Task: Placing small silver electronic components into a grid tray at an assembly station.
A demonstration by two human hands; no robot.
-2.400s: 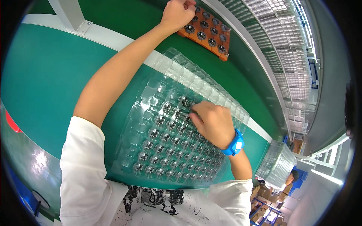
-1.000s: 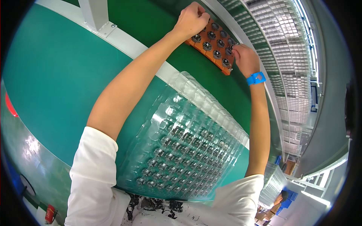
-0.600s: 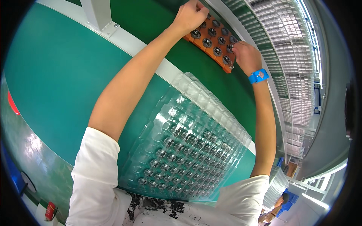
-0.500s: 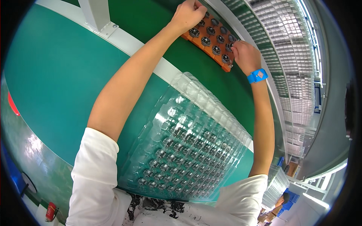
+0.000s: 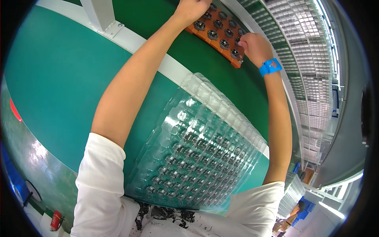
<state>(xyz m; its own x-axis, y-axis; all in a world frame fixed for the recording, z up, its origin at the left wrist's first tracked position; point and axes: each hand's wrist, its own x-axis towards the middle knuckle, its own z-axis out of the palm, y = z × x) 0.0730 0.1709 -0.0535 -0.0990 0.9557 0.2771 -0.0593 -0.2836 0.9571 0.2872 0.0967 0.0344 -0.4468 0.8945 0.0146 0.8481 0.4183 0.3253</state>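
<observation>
An orange block-like fixture [image 5: 227, 52] lies on the dark green belt at the far side, with several round dark parts [image 5: 212, 34] seated in rows on it. At the fixture's far left end is my left hand [image 5: 191, 10], its fingers pinched together and partly cut off by the picture's upper edge. My right hand [image 5: 256, 48], with a blue band [image 5: 270, 67] at the wrist, is closed at the fixture's right end. Its fingertips are beside a round part there; what they grip, if anything, is hidden.
Nearer me, a clear plastic tray [image 5: 197, 158] of small dark parts rests on the green table [image 5: 71, 75]. More clear trays [image 5: 304, 75] stand along the right. A white post [image 5: 100, 15] rises at the upper left, and a white rail [image 5: 169, 71] borders the belt.
The fixture and both hands sit slightly higher in the picture. My left hand is now more cut off by the upper edge. Both hands stay closed at the fixture.
</observation>
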